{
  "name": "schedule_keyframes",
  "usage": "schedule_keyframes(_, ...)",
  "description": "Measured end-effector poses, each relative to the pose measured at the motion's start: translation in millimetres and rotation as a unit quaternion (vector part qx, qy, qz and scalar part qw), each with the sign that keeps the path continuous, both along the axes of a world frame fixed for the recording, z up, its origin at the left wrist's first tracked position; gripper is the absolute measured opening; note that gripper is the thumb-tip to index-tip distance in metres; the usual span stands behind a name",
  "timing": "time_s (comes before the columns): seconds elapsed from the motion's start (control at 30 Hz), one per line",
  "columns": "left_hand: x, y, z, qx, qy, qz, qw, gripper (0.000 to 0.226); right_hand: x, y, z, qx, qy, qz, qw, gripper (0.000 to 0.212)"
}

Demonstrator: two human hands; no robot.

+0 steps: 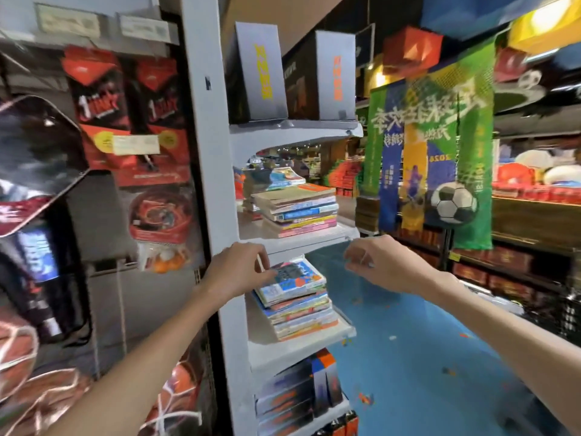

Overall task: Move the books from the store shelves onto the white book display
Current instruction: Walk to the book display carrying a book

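Head view: left hand (239, 272) fingers (267, 273) on top book (292, 280).

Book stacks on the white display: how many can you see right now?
2. One stack lies on the middle shelf; the other stack on the shelf below, by the left hand. More may be hidden behind.

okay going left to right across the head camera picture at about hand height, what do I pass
Orange balls in a hanging packet → left hand → lower stack of books on the white book display → right hand → green football banner.
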State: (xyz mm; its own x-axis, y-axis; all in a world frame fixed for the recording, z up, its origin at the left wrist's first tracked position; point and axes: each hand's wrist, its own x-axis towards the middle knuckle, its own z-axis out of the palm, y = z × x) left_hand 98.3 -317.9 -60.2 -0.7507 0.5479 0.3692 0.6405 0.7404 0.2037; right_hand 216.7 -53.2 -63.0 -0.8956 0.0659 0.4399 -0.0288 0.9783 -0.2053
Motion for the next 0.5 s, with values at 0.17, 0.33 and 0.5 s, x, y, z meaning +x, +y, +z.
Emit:
schedule_keyframes(0.17,-81.9,37.6,18.1,0.006,0.023,0.022,0.999,0.022,-85.8,44.5,27.9,0.028,0.005,0.021,0.999,0.018)
schedule_keyframes(0.33,-140.2,85.7,31.5,0.070,0.100,0.026,0.992,0.030,-154.2,89.8,36.3,0.023,0.039,0.055,0.997,0.019)
schedule_keyframes(0.5,-195.7,132.6,33.6,0.051,0.198,0.082,0.975,0.053,-218.7,125.3,42.3,0.031,0.088,0.097,0.991,0.022)
